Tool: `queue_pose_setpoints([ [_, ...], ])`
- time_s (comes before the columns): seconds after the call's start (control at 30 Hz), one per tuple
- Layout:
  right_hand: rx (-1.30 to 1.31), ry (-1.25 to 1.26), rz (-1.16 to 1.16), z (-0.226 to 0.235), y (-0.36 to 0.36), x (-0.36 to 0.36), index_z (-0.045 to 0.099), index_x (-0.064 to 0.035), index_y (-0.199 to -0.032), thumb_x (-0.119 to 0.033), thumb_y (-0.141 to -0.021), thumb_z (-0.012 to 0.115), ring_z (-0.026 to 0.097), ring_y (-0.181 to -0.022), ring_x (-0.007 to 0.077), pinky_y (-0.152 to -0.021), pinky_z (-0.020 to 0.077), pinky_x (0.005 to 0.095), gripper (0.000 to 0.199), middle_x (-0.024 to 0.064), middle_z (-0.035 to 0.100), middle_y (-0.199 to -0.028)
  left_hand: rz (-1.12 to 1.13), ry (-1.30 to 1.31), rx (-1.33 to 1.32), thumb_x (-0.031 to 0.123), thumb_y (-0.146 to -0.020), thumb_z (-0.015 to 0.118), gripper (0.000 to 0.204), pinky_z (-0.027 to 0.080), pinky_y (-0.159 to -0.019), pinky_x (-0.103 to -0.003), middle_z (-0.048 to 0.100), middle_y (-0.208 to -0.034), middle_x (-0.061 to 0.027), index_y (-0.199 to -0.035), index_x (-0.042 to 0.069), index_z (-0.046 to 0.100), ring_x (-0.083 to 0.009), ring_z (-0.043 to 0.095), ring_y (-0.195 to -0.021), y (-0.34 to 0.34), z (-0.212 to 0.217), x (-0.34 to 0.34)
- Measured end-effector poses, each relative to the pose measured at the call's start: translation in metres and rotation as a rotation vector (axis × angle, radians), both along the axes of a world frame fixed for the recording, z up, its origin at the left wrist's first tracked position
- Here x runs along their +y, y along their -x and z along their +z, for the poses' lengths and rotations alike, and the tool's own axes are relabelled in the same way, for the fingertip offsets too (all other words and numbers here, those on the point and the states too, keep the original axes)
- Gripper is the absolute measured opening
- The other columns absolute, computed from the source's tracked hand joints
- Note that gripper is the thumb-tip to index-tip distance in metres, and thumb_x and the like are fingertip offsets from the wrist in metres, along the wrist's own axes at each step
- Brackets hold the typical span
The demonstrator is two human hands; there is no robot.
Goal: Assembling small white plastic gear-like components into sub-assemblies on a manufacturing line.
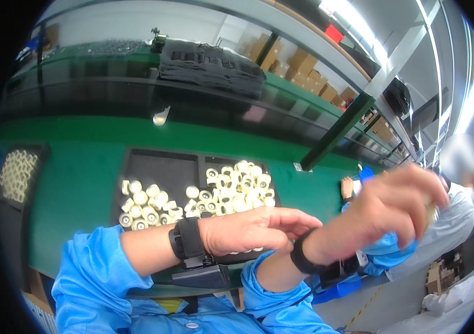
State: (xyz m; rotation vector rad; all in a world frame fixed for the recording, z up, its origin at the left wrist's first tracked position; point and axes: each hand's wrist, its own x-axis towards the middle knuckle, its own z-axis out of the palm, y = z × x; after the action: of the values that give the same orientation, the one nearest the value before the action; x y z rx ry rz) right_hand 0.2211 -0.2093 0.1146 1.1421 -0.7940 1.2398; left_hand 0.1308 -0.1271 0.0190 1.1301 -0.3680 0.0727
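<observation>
My right hand (384,209) is raised at the right, smeared by motion, with its fingers curled. At its fingertips shows a blurred cream-coloured piece (432,214), much like the small toothed wheels (245,186) in the tray. My left hand (253,229) reaches across the near edge of the tray, thumb and fingers apart, nothing seen in it. Its fingertips come up to the black strap (304,253) on my right wrist; whether they touch it I cannot tell. A black tray (159,164) with two compartments lies before me, cream toothed wheels heaped in both.
Another black tray (39,153) of cream pieces stands at the left on the green table (81,167). A white object (160,117) lies beyond the main tray. A dark post (337,133) rises at the right. A co-worker's hand (348,188) is near the right end.
</observation>
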Motion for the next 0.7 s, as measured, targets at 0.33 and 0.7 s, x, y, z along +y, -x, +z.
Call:
queue_pose_setpoints([
  [0.33, -0.322, -0.318, -0.003, -0.018, 0.025, -0.049, 0.056, -0.0010, -0.098, -0.007, -0.092, 0.046, 0.050, -0.061, 0.0164, -0.052, 0.0393, 0.0287, 0.013, 0.0145, 0.057, -0.094, -0.147, -0.158, -0.076, 0.024, -0.097, 0.055, 0.029, 0.042, -0.092, -0.027, 0.059, -0.110, -0.0020, -0.116, 0.002, 0.058, -0.0097, 0.053, -0.102, -0.001, -0.008, -0.019],
  [0.7, -0.315, -0.437, 0.095, -0.033, 0.044, -0.042, 0.057, -0.0012, -0.096, -0.007, -0.092, 0.046, 0.049, -0.060, 0.0155, -0.052, 0.0389, 0.0273, 0.013, 0.0143, 0.059, -0.091, -0.103, -0.068, -0.023, 0.025, -0.095, 0.059, 0.020, 0.039, -0.079, -0.021, 0.050, -0.090, 0.0045, -0.093, 0.006, 0.053, -0.0036, 0.045, -0.085, 0.006, -0.023, -0.021],
])
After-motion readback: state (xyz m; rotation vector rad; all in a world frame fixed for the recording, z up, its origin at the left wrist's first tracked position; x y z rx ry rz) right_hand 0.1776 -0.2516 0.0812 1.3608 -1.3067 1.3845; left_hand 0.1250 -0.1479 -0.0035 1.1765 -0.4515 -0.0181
